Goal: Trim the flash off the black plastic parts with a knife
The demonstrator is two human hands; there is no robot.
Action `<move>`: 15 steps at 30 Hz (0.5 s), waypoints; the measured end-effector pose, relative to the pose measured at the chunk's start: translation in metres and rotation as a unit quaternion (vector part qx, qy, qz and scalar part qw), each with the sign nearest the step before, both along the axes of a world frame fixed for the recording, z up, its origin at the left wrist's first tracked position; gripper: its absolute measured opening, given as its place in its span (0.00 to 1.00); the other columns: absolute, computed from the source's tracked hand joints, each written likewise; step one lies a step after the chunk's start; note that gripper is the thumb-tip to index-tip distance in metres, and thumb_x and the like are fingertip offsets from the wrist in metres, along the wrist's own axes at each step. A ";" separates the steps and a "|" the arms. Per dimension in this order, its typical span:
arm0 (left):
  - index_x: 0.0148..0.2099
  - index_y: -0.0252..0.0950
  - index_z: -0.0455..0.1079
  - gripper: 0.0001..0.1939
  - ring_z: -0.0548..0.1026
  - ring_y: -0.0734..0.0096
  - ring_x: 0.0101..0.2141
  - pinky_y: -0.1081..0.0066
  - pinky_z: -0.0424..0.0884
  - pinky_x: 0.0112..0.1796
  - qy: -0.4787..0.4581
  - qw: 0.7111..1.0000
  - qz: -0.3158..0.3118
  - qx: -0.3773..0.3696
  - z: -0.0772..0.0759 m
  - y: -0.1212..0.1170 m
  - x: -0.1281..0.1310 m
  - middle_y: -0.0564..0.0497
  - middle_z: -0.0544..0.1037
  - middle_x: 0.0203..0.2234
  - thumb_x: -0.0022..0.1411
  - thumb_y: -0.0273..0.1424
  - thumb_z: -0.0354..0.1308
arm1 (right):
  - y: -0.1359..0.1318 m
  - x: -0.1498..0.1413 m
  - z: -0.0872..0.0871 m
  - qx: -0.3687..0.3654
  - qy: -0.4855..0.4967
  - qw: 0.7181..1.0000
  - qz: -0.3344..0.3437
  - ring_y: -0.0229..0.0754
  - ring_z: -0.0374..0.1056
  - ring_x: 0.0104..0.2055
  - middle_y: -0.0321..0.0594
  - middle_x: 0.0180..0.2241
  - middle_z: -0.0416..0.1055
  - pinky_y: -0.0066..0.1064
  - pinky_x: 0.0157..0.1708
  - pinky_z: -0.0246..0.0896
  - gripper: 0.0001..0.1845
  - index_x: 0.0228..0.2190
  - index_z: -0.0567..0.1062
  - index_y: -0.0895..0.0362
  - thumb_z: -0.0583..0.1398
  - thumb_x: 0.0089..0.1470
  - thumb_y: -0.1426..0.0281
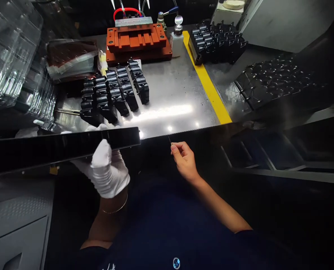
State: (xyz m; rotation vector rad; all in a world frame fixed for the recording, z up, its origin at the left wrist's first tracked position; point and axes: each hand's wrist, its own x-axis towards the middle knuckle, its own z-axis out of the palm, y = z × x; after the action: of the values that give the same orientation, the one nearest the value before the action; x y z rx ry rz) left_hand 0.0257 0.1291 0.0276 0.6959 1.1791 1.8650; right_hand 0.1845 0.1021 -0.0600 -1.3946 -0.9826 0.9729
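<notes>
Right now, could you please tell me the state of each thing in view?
Left hand: gloved, gripping the black bar
Right hand: bare, pinching the thin tool
Black parts: set in rows
Small bottle: upright
Clear trays: stacked
Red tube: bent
Orange fixture: standing on the bench

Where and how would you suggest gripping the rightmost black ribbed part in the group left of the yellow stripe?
Probably pinch that ribbed part midway along its long sides, from above and the right: it is narrow, and only a slim gap parts it from the neighbouring part on its left.
</notes>
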 end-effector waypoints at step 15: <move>0.46 0.48 0.75 0.19 0.77 0.64 0.51 0.66 0.74 0.52 -0.039 0.998 -0.049 0.010 -0.017 0.000 0.010 0.59 0.79 0.45 0.51 0.27 0.69 | 0.005 0.000 0.048 0.209 -0.194 0.951 0.120 0.38 0.71 0.32 0.39 0.30 0.76 0.32 0.32 0.70 0.05 0.34 0.80 0.52 0.63 0.57 0.67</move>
State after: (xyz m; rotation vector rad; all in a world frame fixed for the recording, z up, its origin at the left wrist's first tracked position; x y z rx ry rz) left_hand 0.0359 0.1292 0.0106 0.6749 1.0595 1.8069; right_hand 0.1846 0.1068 -0.0119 -1.1388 -1.5817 0.6157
